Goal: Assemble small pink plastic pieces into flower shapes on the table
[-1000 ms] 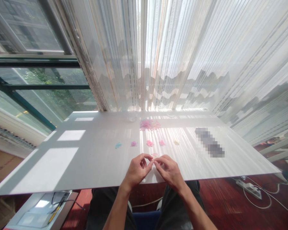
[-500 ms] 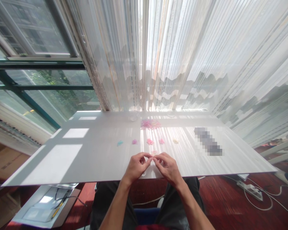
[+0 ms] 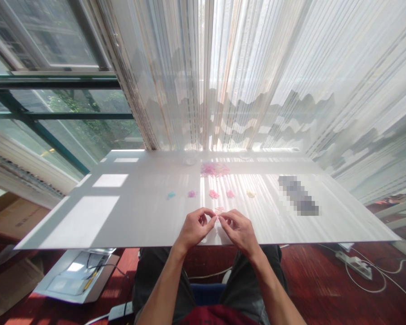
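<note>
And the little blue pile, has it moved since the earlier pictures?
No. The blue pile still sits just left of the purple pile, in the same row on the white table; only the camera's view has shifted.

From where I'm standing, the table [image 3: 138, 221], left hand [image 3: 193, 229] and right hand [image 3: 239, 231] now show higher in the frame than a second ago, the table's near left corner has come in from the left edge, and a red shirt [image 3: 216, 315] and white power strip [image 3: 120, 311] have appeared along the bottom.

Piles [image 3: 213, 194] before a heap [image 3: 215, 169]
</note>
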A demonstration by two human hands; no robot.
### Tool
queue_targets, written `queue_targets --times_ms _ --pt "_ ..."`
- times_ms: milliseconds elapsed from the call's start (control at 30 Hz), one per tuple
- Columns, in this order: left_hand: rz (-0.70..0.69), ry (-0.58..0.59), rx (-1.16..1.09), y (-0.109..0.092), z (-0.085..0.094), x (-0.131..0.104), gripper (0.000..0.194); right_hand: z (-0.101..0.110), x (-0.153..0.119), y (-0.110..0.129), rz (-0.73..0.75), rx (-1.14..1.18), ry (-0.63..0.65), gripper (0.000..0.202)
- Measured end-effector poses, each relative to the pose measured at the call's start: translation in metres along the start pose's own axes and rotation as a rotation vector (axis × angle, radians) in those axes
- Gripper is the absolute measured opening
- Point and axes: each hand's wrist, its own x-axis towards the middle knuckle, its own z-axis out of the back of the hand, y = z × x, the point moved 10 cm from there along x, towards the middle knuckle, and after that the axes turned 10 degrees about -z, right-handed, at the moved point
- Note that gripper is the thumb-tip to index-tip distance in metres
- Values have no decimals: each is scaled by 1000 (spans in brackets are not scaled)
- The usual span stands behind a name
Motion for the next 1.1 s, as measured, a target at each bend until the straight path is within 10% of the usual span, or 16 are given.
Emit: queue_targets --times_ms 1100 --pt "-24 22 9 -3 -1 0 16 -6 -1 0 33 6 50 15"
